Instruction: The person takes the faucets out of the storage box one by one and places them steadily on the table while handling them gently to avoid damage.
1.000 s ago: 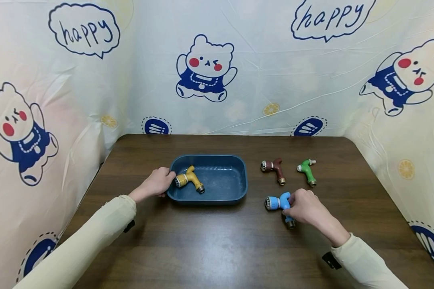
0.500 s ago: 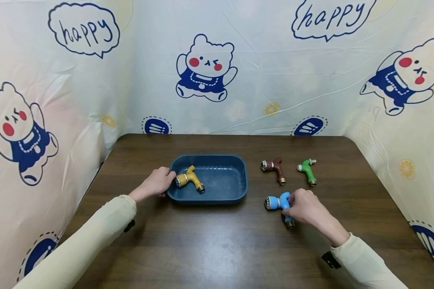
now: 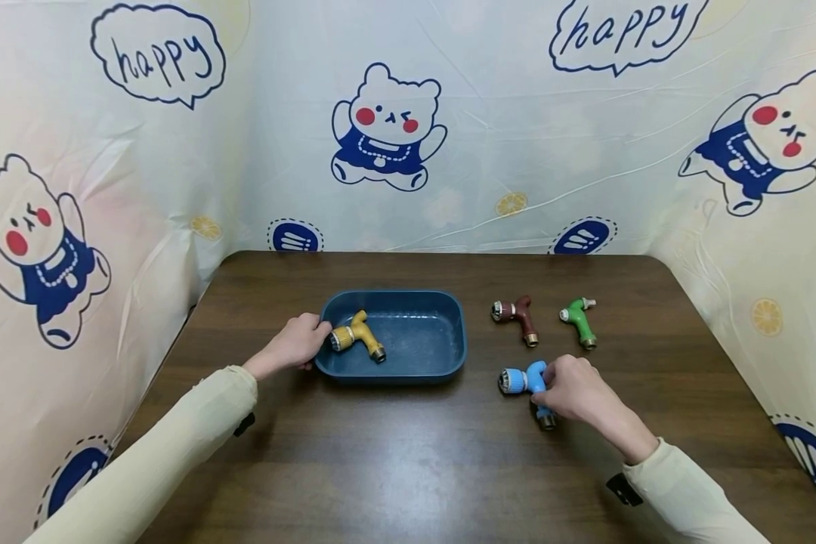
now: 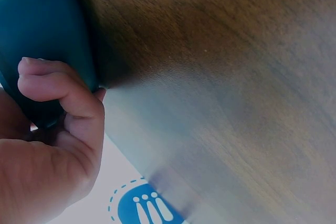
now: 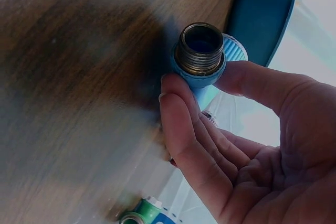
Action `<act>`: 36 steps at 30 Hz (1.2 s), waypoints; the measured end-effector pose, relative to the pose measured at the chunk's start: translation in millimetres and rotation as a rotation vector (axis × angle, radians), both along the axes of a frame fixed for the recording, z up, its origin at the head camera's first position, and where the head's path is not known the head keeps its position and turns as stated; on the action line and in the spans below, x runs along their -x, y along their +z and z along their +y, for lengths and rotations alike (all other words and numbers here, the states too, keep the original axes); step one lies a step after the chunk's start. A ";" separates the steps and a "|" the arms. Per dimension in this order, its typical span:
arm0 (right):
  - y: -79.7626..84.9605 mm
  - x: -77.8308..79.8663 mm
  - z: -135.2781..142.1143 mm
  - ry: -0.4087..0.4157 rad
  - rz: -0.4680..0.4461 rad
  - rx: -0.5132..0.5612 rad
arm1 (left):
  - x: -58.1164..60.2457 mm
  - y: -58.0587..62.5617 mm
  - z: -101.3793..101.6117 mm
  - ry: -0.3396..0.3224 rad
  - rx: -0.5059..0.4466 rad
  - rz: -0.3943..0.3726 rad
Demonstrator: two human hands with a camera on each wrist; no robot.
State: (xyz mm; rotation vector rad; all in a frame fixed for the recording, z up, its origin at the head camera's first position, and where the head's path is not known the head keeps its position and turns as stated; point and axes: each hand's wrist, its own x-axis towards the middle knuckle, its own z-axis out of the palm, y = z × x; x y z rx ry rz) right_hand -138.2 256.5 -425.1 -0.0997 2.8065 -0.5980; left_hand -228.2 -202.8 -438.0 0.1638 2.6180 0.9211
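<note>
A dark blue plastic basin (image 3: 425, 374) stands on the table with a yellow tap (image 3: 362, 329) lying in its left part. My left hand (image 3: 295, 341) grips the basin's left rim; in the left wrist view its fingers curl against the outer wall. With thumb and fingertips, my right hand (image 3: 580, 392) pinches a blue tap (image 3: 536, 374) by its body, low over the table and right of the basin. The blue tap's ribbed knob points left. Its threaded metal end (image 5: 201, 48) faces the camera in the right wrist view.
Beyond the right hand lie a dark red tap (image 3: 522, 317) and a green tap (image 3: 578, 323), side by side. A brown wood-grain table (image 3: 381, 468) carries everything. Behind it and at both sides hangs a printed curtain (image 3: 489, 136) with cartoon bears.
</note>
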 end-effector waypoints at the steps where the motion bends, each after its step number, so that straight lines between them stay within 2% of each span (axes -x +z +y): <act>1: 0.0 0.1 0.1 -0.001 -0.002 0.001 | 0.2 -0.2 -0.2 -0.001 -0.001 -0.001; 36: -0.8 -1.8 -0.8 -0.011 -0.040 0.013 | -0.2 0.5 -0.3 -0.001 0.000 0.008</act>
